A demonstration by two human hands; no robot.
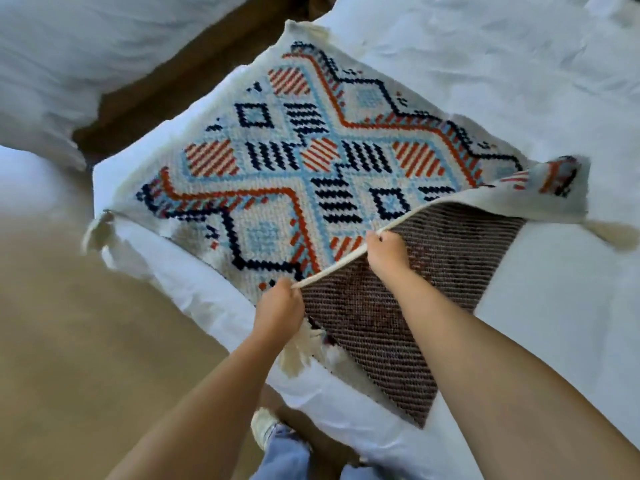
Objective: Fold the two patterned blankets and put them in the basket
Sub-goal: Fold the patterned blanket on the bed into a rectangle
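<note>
A cream blanket (294,157) with blue, navy and orange diamond patterns lies spread over the corner of a white bed (519,81). Its near edge is lifted off the bed. My left hand (278,308) grips that edge low down, and my right hand (386,252) grips the same edge a little further along. Under the lifted edge lies a dark brown-and-white woven blanket (398,317) with a cream tassel at its corner. The patterned blanket's right corner is flipped over, with a tassel hanging. No basket is in view.
A second white bed (52,64) stands at the upper left, across a dark wooden gap (180,77). Beige carpet (86,341) covers the floor at left. My jeans and a shoe (266,427) show at the bottom.
</note>
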